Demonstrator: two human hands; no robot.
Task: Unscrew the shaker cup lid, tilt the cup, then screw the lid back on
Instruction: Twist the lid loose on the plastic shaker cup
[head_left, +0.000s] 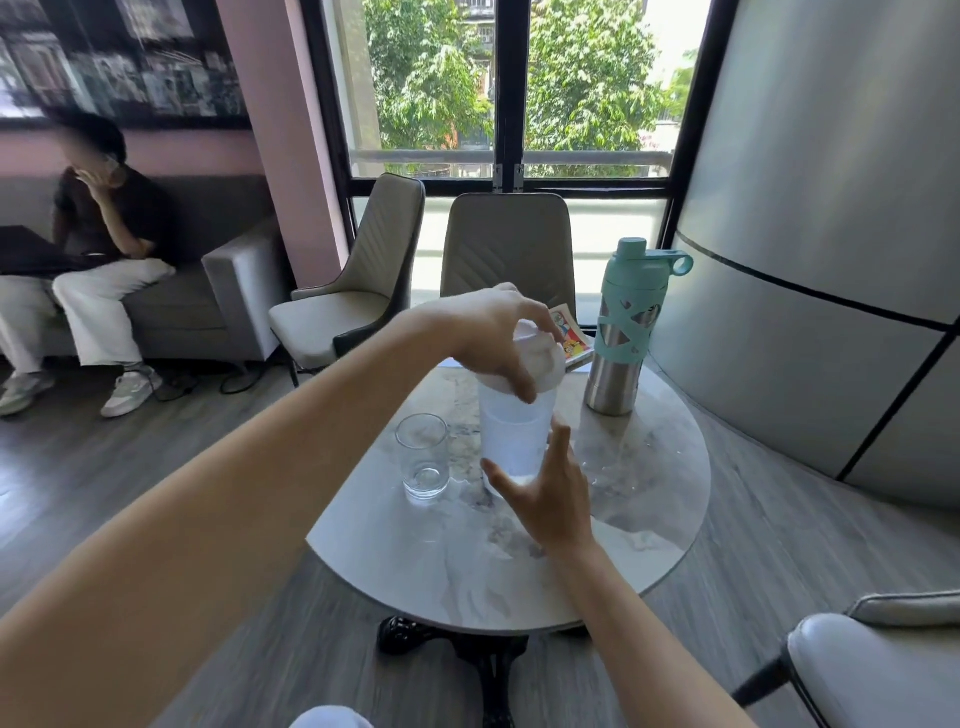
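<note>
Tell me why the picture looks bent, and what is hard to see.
Head view: the wide-angle lens bows the window frame and stretches the forearms; bright daylight washes out the glass, and the translucent shaker cup with its white lid looks pale; the left hand is slightly soft.

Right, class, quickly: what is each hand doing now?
Left hand: closed over the lid, gripping it.
Right hand: open, fingers spread against the cup, steadying it.
</note>
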